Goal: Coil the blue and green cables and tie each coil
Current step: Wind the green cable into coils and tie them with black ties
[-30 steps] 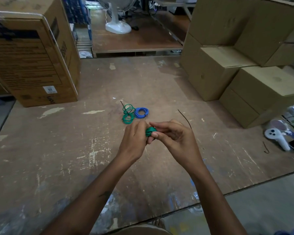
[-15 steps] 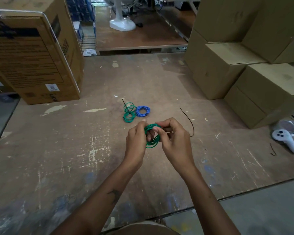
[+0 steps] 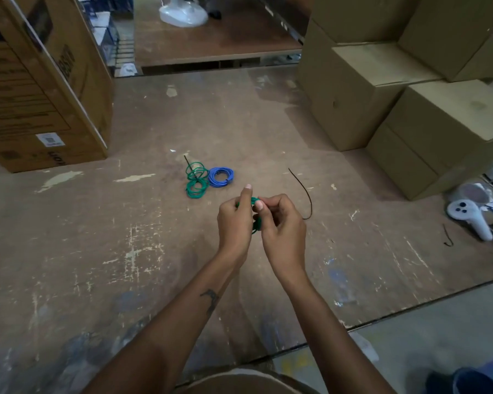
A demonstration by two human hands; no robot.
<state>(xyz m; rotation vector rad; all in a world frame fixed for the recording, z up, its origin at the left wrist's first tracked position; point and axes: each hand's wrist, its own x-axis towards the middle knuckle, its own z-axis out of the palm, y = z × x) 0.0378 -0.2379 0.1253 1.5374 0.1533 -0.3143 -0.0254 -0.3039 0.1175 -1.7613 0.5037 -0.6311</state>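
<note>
Fingers (image 3: 264, 206) of the right hand (image 3: 282, 226) curl to pinch a green coil (image 3: 256, 220) held above the worn table (image 3: 97, 251); left hand (image 3: 234, 220) grips the same coil from the other side, one finger raised. Head view: black tie wire (image 3: 303, 191) arcs out just right of the right hand. Farther back, a loose green coil (image 3: 195, 180) lies touching a blue coil (image 3: 221, 176). Cardboard boxes (image 3: 382, 95) at right.

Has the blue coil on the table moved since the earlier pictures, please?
No. The blue coil lies right beside the loose green coils as before; only the camera shifted.
</note>
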